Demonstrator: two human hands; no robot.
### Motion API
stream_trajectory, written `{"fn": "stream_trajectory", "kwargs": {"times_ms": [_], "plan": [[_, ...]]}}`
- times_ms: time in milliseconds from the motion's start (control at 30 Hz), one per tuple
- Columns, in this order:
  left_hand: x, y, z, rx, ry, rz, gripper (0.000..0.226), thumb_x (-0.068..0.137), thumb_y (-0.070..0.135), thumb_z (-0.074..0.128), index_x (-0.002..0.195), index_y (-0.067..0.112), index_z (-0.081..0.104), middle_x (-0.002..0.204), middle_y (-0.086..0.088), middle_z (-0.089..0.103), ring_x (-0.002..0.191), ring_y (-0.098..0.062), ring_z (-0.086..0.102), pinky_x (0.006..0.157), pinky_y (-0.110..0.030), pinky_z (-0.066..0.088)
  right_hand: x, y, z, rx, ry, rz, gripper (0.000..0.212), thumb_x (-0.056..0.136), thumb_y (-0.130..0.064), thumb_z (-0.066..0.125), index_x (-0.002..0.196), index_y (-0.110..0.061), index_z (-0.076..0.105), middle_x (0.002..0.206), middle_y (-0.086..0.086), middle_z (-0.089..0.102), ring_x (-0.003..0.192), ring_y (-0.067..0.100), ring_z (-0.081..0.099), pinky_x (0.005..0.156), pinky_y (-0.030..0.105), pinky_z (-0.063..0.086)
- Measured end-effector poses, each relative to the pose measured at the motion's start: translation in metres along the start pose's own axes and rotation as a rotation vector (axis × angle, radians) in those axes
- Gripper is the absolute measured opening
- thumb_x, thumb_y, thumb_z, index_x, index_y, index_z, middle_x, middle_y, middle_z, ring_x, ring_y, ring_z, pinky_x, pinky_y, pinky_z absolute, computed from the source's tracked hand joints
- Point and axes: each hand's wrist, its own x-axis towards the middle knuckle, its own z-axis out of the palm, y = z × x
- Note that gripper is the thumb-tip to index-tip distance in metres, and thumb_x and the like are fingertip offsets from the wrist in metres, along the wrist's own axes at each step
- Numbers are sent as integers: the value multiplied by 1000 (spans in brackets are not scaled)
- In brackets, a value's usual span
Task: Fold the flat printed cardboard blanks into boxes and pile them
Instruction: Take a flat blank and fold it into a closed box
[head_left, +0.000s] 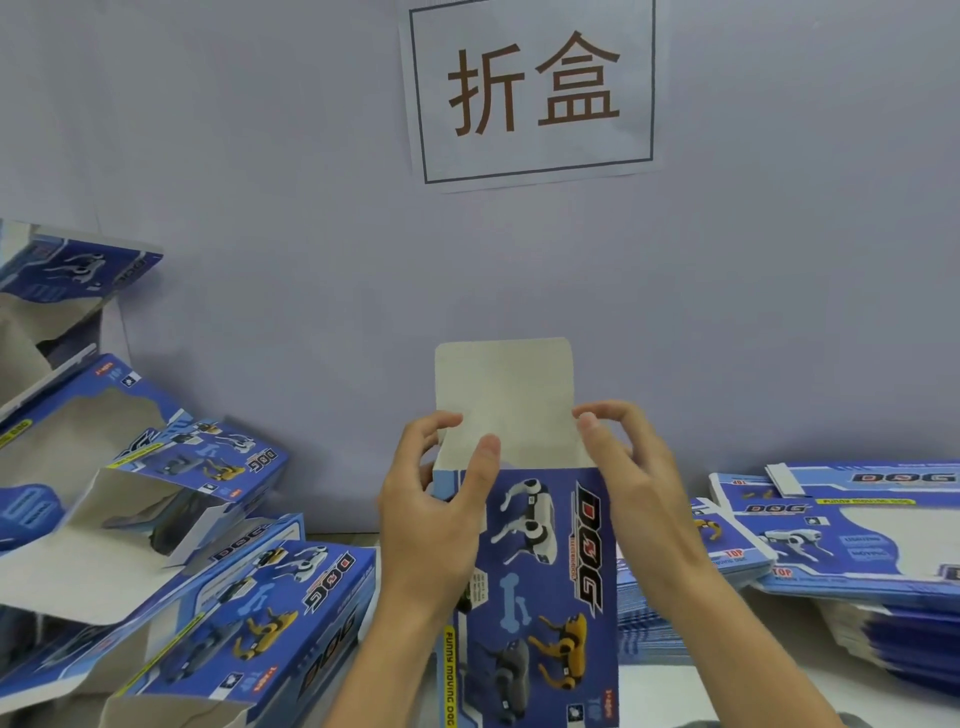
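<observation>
Box (540, 587) stands upright between your hands, centre frame, its grey top flap (504, 395) raised. Your left hand (436, 509) grips the side, thumb across the front; your right hand (623, 467) pinches the flap's edge. Crease the flap along its fold line, then tuck it squarely.

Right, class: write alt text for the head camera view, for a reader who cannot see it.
Two hands, left hand and right hand, hold a blue printed dog box upright, its plain top flap raised. Folded boxes pile at left, flat blanks stack at right, under a wall sign.
</observation>
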Motion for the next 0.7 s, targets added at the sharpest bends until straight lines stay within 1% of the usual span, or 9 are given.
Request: {"fn": "stream_trajectory", "kwargs": {"times_ms": [67,133,233,300,367,433,500,567,700], "plan": [[-1,4,3,25,-28,18,36,81,48,63,109,26,59,94,34,65,82,15,63,58,-6,48,6,-6,-10,-141,79,42,7,96,-29,58,102,-32,55,68,3,69,61,26,70,52,34,55],[-1,6,6,94,-65,40,33,86,53,67,109,31,59,102,22,66,92,5,64,69,-11,52,11,-11,-24,-363,74,42,7,94,-19,56,92,-19,62,67,3,69,58,22,66,49,29,47],[-3,10,12,177,-167,58,37,81,61,62,110,39,56,106,8,64,97,-15,63,82,-32,54,14,-18,-39,-610,63,74,30,86,-11,54,59,-1,46,50,8,42,51,21,31,48,27,26],[-4,13,15,224,-189,93,33,81,58,61,109,42,55,110,14,59,104,-4,58,84,-15,48,14,-22,-41,-674,108,91,29,81,-7,53,54,-2,44,50,6,34,53,18,24,47,26,20],[-5,14,16,259,-220,84,30,81,55,60,109,45,55,117,18,52,110,12,48,81,0,37,12,-22,-40,-674,131,83,22,80,-6,53,60,1,59,49,11,43,51,22,28,44,28,24],[-3,11,14,262,-274,20,39,81,56,62,118,47,53,121,21,45,109,22,41,79,4,34,10,-21,-36,-652,146,56,21,79,-6,55,70,-9,74,56,4,66,53,27,55,42,32,42],[-1,7,9,257,-290,-42,48,87,52,68,129,44,48,120,24,41,101,30,36,76,6,33,8,-21,-30,-664,153,26,23,77,-6,56,73,-16,77,66,1,72,69,26,68,53,40,58],[0,4,6,254,-263,-56,53,87,42,70,134,39,45,118,25,40,97,30,36,76,7,33,8,-20,-25,-670,132,-9,26,76,-5,55,74,-18,77,66,1,73,70,28,69,56,46,58],[-1,2,8,239,-225,-34,54,86,37,73,133,32,47,118,23,40,98,20,43,78,3,36,9,-17,-22,-681,81,-34,34,78,-6,54,78,-27,80,62,-10,72,60,15,68,49,36,56]]}}
